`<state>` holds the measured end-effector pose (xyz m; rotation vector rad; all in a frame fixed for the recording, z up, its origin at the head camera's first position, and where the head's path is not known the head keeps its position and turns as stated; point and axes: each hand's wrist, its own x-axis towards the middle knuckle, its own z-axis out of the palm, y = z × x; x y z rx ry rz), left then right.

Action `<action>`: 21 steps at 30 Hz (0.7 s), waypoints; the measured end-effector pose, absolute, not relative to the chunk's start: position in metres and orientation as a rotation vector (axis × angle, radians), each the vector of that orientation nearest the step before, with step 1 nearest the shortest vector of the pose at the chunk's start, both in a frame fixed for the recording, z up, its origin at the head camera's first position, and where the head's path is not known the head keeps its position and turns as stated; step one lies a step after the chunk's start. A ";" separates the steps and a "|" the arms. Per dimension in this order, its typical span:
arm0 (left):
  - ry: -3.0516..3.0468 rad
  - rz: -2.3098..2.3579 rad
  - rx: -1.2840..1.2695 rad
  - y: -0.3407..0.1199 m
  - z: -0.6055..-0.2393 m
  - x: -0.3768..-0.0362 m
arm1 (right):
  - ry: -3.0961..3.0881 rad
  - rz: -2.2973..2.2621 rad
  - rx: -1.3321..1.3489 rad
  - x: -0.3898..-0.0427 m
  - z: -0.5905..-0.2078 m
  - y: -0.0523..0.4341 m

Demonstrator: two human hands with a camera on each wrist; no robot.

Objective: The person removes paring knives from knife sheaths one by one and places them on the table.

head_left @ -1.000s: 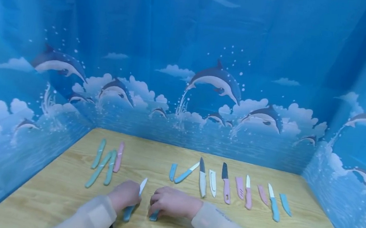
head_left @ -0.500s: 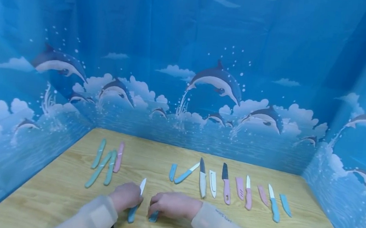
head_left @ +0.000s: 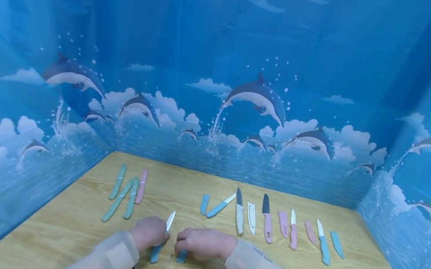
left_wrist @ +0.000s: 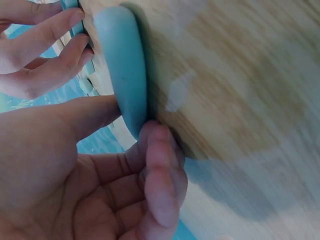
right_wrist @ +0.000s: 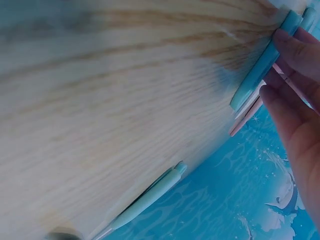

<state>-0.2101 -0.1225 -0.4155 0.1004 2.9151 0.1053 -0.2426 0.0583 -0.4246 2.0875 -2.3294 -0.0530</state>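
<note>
My left hand (head_left: 149, 232) pinches a small paring knife between thumb and fingers; its blue handle (head_left: 156, 253) points toward me and its bright blade (head_left: 170, 221) points away. Close up in the left wrist view, the rounded handle (left_wrist: 122, 65) lies low over the wood. To the right, my right hand (head_left: 203, 243) holds a blue knife sheath (head_left: 181, 256) by its sides, mostly hidden under the fingers. The sheath's long edge (right_wrist: 265, 62) shows in the right wrist view. A narrow gap separates knife and sheath in the head view.
Farther back on the wooden table (head_left: 178, 179) lies a row of bare knives, among them a white-handled knife (head_left: 239, 217) and a pink-handled knife (head_left: 267, 222), with sheaths such as a pink one (head_left: 283, 223) between them. Green and pink sheathed knives (head_left: 116, 205) lie at left.
My left hand has shifted slightly right with the paring knife, bringing its handle closer to the sheath. My right hand stays nearly in place.
</note>
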 end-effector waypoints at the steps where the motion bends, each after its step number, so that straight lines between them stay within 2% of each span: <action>1: 2.919 0.102 0.104 -0.122 -0.416 -0.210 | -2.330 -0.061 2.088 -0.243 -0.425 0.058; 12: 2.950 0.186 0.140 -0.126 -0.415 -0.210 | -2.341 -0.209 2.042 -0.239 -0.425 0.057; 21: 3.088 0.431 0.096 -0.172 -0.392 -0.233 | -2.372 -0.183 2.057 -0.240 -0.424 0.056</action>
